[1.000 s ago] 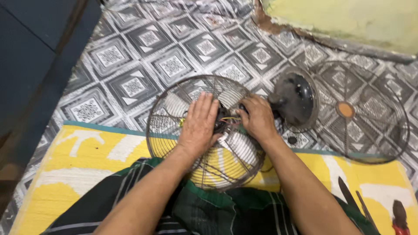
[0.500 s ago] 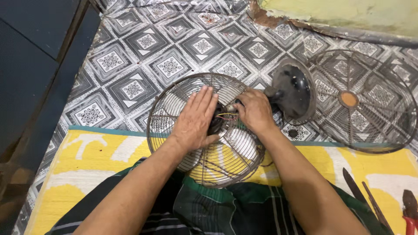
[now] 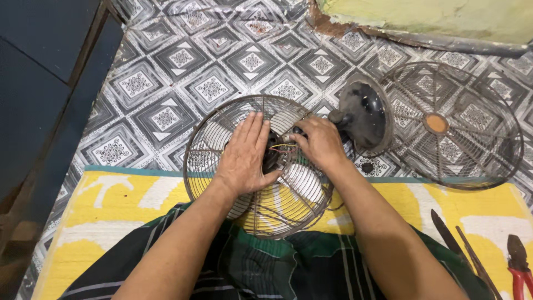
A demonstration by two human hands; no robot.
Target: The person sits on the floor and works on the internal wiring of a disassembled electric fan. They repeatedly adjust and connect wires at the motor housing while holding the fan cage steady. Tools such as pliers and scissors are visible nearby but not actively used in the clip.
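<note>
While my left hand [image 3: 244,155] lies flat and open on the rear fan guard [image 3: 211,161], my right hand [image 3: 319,141] pinches the motor wires [image 3: 282,146]. I judge disassembly well along: front guard [image 3: 472,144] already off, motor still mounted

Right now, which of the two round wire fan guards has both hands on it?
The near wire guard with white blades behind it; the left hand and right hand rest there. The other, orange-centred guard lies untouched.

The fan cage [image 3: 258,166] lies at centre, half on the floor [image 3: 166,83], half on the mat [image 3: 111,200]. The fan base [image 3: 363,114] sits at its 2 o'clock, the loose grille [image 3: 452,125] at 3 o'clock, the pliers [image 3: 519,266] at 4 o'clock on the mat.
</note>
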